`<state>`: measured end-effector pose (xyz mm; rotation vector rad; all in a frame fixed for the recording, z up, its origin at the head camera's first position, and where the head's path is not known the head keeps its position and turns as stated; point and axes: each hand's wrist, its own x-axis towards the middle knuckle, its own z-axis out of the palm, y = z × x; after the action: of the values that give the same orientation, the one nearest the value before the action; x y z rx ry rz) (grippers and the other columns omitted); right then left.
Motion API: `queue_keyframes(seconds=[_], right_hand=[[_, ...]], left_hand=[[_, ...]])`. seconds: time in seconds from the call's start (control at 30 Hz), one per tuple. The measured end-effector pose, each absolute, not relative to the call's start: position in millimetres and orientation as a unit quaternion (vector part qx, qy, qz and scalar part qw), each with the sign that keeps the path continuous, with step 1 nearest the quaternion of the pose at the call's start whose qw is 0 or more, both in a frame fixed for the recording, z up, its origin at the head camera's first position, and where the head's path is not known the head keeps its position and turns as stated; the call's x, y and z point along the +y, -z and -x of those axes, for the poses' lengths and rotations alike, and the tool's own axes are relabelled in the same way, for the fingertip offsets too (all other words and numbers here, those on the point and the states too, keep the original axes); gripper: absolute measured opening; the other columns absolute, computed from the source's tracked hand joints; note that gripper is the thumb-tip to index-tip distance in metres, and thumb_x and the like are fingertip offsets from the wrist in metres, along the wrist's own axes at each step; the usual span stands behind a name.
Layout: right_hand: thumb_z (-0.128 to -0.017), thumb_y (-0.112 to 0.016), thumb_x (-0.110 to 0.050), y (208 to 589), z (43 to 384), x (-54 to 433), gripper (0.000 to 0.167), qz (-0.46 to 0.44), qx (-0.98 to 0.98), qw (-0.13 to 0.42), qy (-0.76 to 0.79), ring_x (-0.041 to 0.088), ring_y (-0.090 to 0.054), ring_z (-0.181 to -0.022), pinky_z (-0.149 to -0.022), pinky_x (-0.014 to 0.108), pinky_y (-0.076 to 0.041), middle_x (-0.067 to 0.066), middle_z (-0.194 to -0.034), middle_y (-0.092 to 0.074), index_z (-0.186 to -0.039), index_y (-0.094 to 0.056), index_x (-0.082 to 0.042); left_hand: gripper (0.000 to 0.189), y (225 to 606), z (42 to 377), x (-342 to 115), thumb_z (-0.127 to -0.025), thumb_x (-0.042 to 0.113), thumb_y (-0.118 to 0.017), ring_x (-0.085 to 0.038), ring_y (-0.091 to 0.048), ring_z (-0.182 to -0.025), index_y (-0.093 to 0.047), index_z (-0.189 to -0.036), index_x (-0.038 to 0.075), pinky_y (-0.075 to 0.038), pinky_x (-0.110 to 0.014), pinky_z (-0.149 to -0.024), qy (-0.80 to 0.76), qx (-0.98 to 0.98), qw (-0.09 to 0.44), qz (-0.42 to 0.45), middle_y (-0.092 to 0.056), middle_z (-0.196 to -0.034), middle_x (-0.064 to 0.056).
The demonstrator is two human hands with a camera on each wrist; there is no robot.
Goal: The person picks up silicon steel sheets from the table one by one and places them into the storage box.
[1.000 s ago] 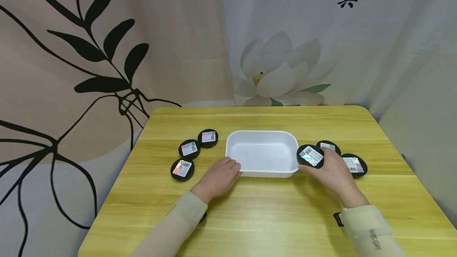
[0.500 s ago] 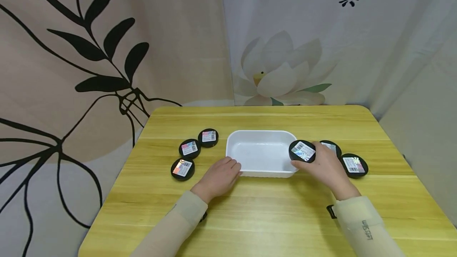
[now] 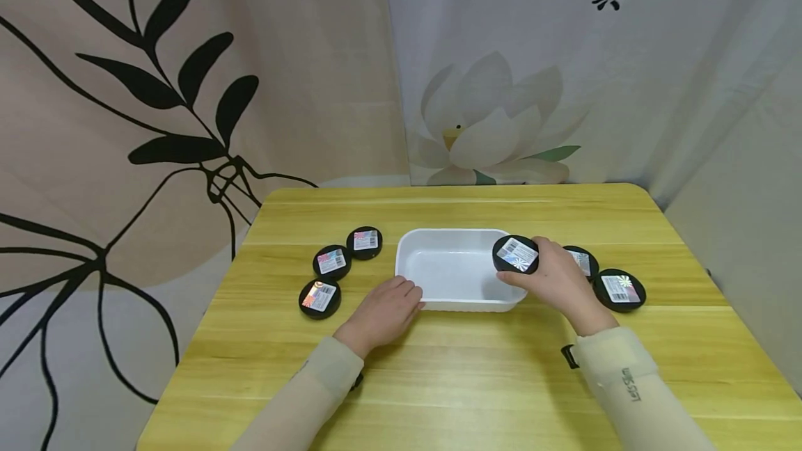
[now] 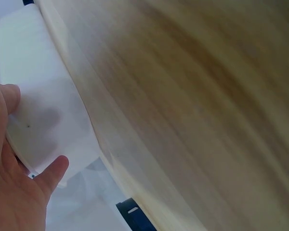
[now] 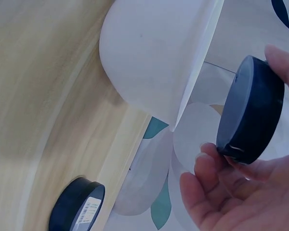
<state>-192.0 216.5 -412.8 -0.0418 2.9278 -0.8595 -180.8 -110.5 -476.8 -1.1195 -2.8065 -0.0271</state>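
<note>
In the head view, my right hand pinches a flat, round black container by its edge, over the right end of a white plastic tray. A barcode label faces up on it; the right wrist view shows the black container side-on between thumb and fingers, higher than the tray rim. My left hand grips the tray's near left corner. The left wrist view has the fingers of that hand against the tray's outer wall. The tray's inside shows no contents.
Left of the tray lie three labelled black containers: a far one, a middle one and a near one. To the right are two more, one container partly behind my right hand and another. A patterned curtain hangs behind the wooden table.
My right hand has carried the black container leftward and slightly away from me, from beside the tray's right edge to over its right end. The left hand and tray have stayed put.
</note>
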Motion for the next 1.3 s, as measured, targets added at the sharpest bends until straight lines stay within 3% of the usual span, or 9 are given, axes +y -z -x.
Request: queue_keyframes(seconds=[0.6, 0.93, 1.3], right_hand=[[-0.076, -0.079, -0.063, 405, 204, 204, 0.102, 0.047, 0.952, 0.036, 0.299, 0.036, -0.058, -0.113, -0.091, 0.051, -0.052, 0.022, -0.130, -0.059, -0.145, -0.041, 0.003], [-0.074, -0.080, -0.064, 404, 214, 202, 0.104, 0.070, 0.950, 0.052, 0.300, 0.038, -0.057, -0.117, -0.096, 0.055, -0.051, 0.023, -0.133, -0.058, -0.144, -0.043, 0.003], [-0.075, -0.084, -0.055, 412, 226, 194, 0.092, 0.099, 0.938, 0.073, 0.325, 0.033, -0.059, -0.116, -0.098, 0.052, -0.053, 0.018, -0.131, -0.060, -0.140, -0.047, -0.001]], left_hand=[[0.024, 478, 181, -111, -0.109, 0.033, -0.040, -0.014, -0.054, -0.096, -0.056, -0.103, 0.017, -0.050, -0.030, -0.091, 0.008, -0.932, 0.045, 0.360, -0.060, -0.098, 0.004], [0.024, 480, 182, -108, -0.109, 0.034, -0.040, -0.014, -0.053, -0.095, -0.056, -0.104, 0.017, -0.050, -0.030, -0.091, 0.006, -0.931, 0.043, 0.362, -0.059, -0.098, 0.005], [0.023, 479, 181, -109, -0.109, 0.034, -0.041, -0.014, -0.052, -0.096, -0.056, -0.104, 0.017, -0.049, -0.031, -0.093, 0.006, -0.932, 0.045, 0.360, -0.059, -0.098, 0.005]])
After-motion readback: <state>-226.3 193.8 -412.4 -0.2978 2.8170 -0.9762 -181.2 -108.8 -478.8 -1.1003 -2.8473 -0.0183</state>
